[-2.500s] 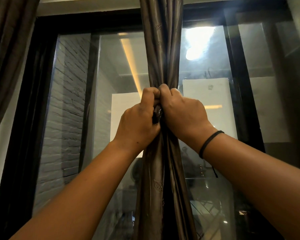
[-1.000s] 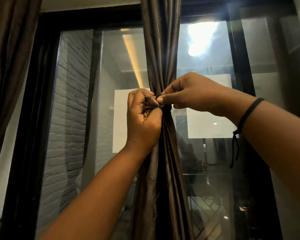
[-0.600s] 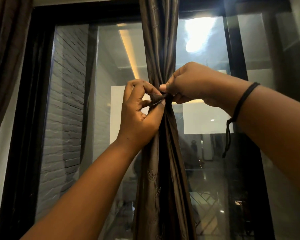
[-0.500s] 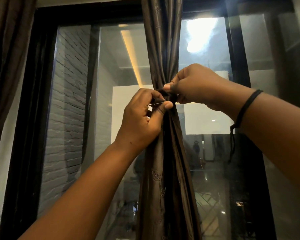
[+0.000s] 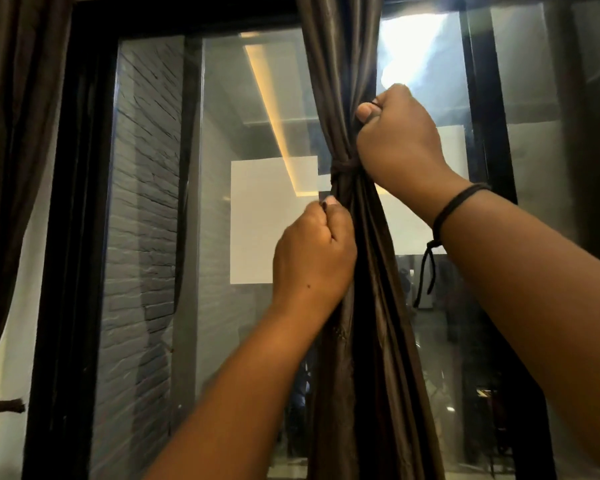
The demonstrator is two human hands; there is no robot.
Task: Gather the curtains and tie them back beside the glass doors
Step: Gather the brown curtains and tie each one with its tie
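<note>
A dark brown curtain (image 5: 340,71) hangs gathered in front of the glass door (image 5: 257,216). A thin dark tie (image 5: 343,167) is wrapped around it at mid height and pinches it into a waist. My right hand (image 5: 399,143) grips the curtain folds just above the tie, thumb on top. My left hand (image 5: 314,258) grips the curtain's left edge just below the tie, fingers curled, thumb tip up. Whether either hand also holds a tie end is hidden.
A second brown curtain (image 5: 11,150) hangs at the far left, with a loose tie end (image 5: 4,406) sticking out low by the wall. The black door frame (image 5: 70,237) runs down beside it. Another black frame post (image 5: 489,109) stands right of my hands.
Both hands have left the knot, where they were pinching the tie ends. My right hand has risen to grip above the tie, my left has dropped to grip below it.
</note>
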